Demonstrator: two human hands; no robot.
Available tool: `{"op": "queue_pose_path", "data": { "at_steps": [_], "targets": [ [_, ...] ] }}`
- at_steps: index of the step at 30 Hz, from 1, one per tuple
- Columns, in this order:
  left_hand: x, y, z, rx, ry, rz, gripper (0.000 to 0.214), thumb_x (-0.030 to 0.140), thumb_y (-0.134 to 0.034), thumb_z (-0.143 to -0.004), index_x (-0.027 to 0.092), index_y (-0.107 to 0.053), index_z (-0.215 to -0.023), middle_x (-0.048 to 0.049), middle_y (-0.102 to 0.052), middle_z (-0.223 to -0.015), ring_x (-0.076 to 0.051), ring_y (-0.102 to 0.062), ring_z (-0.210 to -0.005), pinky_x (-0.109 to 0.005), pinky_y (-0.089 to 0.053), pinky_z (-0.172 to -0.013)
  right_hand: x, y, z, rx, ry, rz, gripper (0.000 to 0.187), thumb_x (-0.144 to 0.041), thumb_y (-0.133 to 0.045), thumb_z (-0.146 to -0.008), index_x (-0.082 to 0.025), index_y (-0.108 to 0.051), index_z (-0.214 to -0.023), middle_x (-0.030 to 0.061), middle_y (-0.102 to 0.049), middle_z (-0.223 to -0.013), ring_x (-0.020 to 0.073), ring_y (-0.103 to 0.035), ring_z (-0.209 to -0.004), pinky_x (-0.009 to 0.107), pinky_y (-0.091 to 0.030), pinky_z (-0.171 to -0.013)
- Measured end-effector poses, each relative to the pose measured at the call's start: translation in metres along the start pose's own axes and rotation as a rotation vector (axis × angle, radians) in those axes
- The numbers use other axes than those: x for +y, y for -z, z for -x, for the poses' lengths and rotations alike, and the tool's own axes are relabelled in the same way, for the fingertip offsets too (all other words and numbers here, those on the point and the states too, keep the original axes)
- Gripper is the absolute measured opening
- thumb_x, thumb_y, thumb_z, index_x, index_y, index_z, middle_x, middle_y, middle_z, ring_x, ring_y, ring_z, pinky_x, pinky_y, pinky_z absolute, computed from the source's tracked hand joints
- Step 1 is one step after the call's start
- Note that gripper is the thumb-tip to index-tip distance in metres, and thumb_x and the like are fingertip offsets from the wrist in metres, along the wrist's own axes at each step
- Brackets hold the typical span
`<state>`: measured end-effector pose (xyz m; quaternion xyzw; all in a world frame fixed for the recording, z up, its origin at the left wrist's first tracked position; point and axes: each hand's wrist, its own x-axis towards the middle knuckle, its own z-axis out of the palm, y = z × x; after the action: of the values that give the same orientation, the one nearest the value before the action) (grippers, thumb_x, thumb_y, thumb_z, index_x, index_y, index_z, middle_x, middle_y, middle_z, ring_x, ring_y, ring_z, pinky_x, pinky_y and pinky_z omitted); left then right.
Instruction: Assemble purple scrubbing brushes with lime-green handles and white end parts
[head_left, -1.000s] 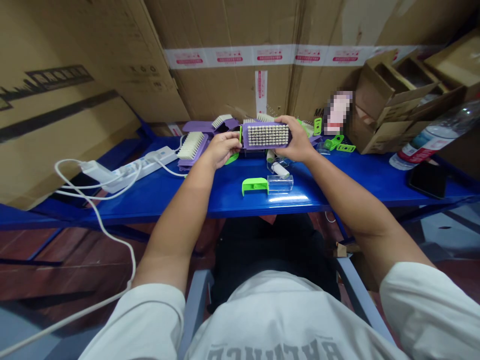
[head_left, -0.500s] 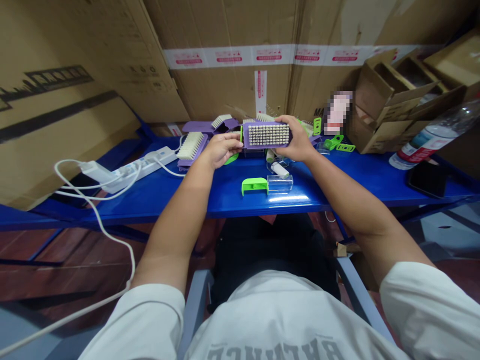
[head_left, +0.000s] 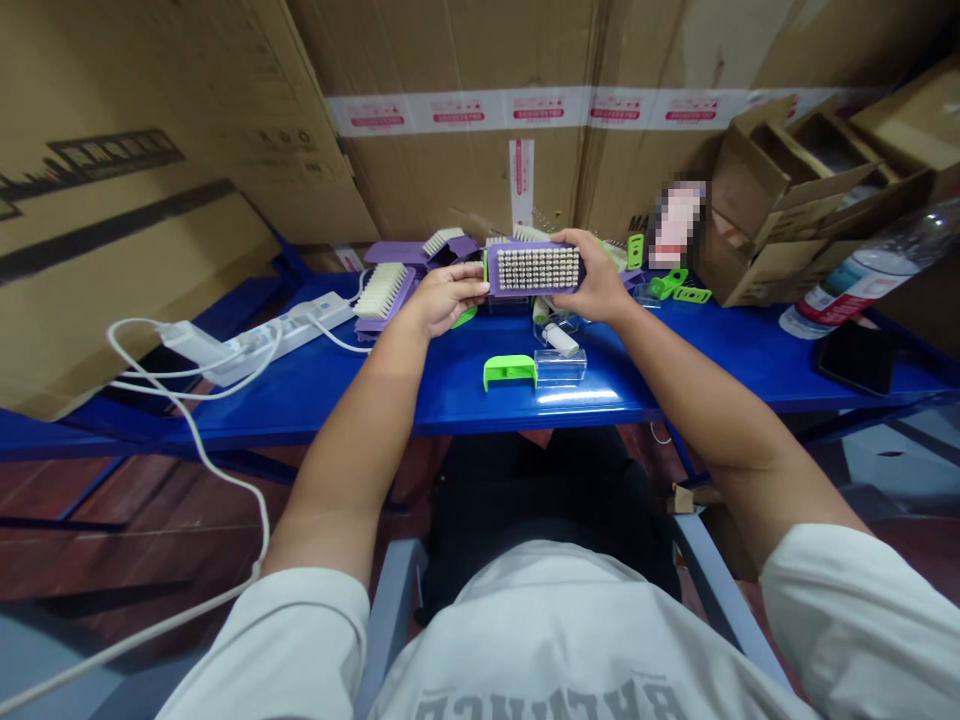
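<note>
Purple bristle brush (head_left: 535,270) held at twelve o'clock.
Right hand (head_left: 594,280) clamps its three-o'clock end, apparently for steadiness; left hand (head_left: 450,298) pinches a green end piece (head_left: 486,266) at nine o'clock, seemingly holding it flush.

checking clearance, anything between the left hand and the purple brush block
Yes: a thin green piece stands upright between the left hand and the purple brush block, at its left end; nothing else visible.

"MA" on carton (head_left: 626,175); shirt (head_left: 555,630) lettering cut off.
</note>
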<state>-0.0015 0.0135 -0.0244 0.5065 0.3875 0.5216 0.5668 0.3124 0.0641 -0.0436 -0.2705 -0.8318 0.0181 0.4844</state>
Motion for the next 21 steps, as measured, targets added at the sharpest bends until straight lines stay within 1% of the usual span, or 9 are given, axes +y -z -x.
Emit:
{"op": "queue_pose_path", "data": {
  "at_steps": [2,4,8,11,14,18,21],
  "targets": [
    [-0.0013,0.0007,-0.0002,-0.015,-0.005,0.023,0.035,0.006,-0.099,-0.063,0.017,-0.091,-0.096,-0.0049,-0.089,-0.099,-0.015,-0.079,-0.088,-0.028,-0.063,-0.091,0.0003,0.0012,0.0003,0.005,0.010,0.004,0.085,-0.041,-0.094,-0.064,-0.029,-0.068,-0.145,0.0114,-0.079,-0.147,0.0446,-0.073,-0.139,0.071,-0.058,-0.128],
    [-0.0019,0.0010,0.0005,-0.025,-0.007,0.029,0.036,0.006,-0.102,-0.063,0.016,-0.092,-0.096,-0.0054,-0.090,-0.099,-0.015,-0.080,-0.089,-0.029,-0.064,-0.093,0.0002,0.0023,0.0005,0.006,0.010,0.002,0.086,-0.041,-0.095,-0.064,-0.029,-0.068,-0.145,0.0115,-0.079,-0.148,0.0446,-0.073,-0.139,0.071,-0.059,-0.127],
    [-0.0015,0.0000,0.0023,-0.020,0.002,0.000,0.035,0.007,-0.107,-0.066,0.016,-0.091,-0.095,-0.0079,-0.091,-0.104,-0.018,-0.084,-0.098,-0.034,-0.066,-0.105,-0.0009,0.0032,0.0007,0.005,-0.015,-0.004,0.086,-0.047,-0.099,-0.065,-0.031,-0.069,-0.144,0.0105,-0.079,-0.149,0.0451,-0.073,-0.141,0.073,-0.058,-0.128],
    [-0.0009,-0.0006,0.0027,-0.007,0.003,-0.009,0.034,0.007,-0.110,-0.067,0.017,-0.091,-0.094,-0.0077,-0.090,-0.102,-0.021,-0.085,-0.102,-0.037,-0.067,-0.108,-0.0013,0.0034,0.0006,0.005,-0.012,-0.013,0.088,-0.049,-0.100,-0.065,-0.031,-0.069,-0.144,0.0102,-0.079,-0.148,0.0453,-0.072,-0.141,0.073,-0.057,-0.129],
    [-0.0009,0.0002,0.0022,-0.014,-0.005,0.005,0.037,0.008,-0.113,-0.064,0.017,-0.091,-0.093,-0.0068,-0.090,-0.099,-0.021,-0.085,-0.100,-0.037,-0.068,-0.107,-0.0006,0.0039,0.0007,0.000,0.007,-0.012,0.087,-0.049,-0.099,-0.066,-0.030,-0.068,-0.146,0.0107,-0.078,-0.149,0.0449,-0.072,-0.142,0.072,-0.057,-0.129],
    [-0.0016,0.0023,0.0015,-0.037,-0.003,0.015,0.041,0.011,-0.115,-0.061,0.016,-0.092,-0.094,-0.0081,-0.092,-0.103,-0.018,-0.084,-0.093,-0.033,-0.068,-0.101,0.0019,0.0047,0.0009,0.000,0.029,-0.018,0.087,-0.048,-0.097,-0.068,-0.030,-0.067,-0.148,0.0113,-0.077,-0.151,0.0450,-0.071,-0.143,0.071,-0.056,-0.130],
    [-0.0015,0.0019,0.0018,-0.033,-0.001,0.023,0.042,0.011,-0.116,-0.059,0.015,-0.092,-0.094,-0.0079,-0.091,-0.099,-0.017,-0.083,-0.089,-0.032,-0.068,-0.100,0.0038,0.0050,0.0011,-0.004,0.054,-0.022,0.086,-0.044,-0.094,-0.068,-0.029,-0.067,-0.149,0.0115,-0.077,-0.150,0.0452,-0.071,-0.143,0.071,-0.056,-0.129]
  ]
}}
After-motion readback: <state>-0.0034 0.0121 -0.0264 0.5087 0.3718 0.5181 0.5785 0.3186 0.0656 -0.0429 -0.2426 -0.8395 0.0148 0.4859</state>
